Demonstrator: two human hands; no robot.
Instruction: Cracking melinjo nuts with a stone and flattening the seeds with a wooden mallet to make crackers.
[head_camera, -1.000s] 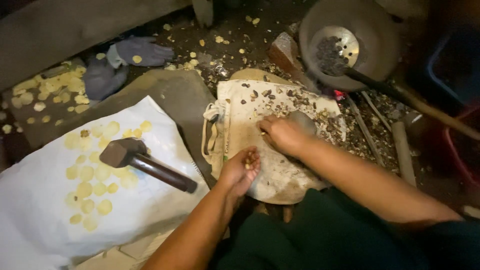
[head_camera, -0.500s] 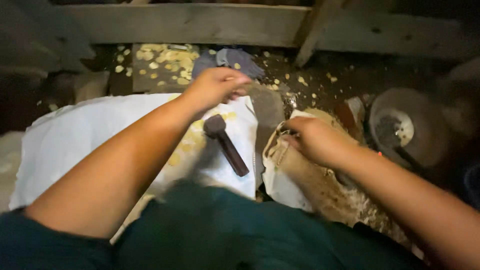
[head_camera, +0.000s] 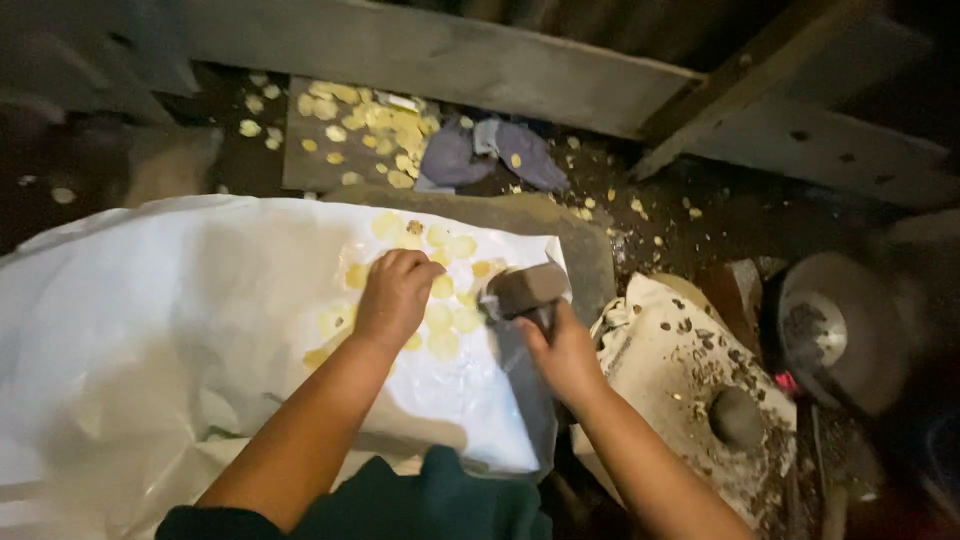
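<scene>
The hammer (head_camera: 525, 290) lies at the right edge of the white sheet (head_camera: 150, 300), its handle wrapped in the right hand (head_camera: 560, 350). The left hand (head_camera: 395, 295), fingers curled, presses down on the flattened yellow discs (head_camera: 445, 315) beside it.

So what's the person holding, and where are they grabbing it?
The right hand grips the hammer by its handle, just below the head. The left hand rests closed on the yellow discs; whether it holds one cannot be told.
</scene>
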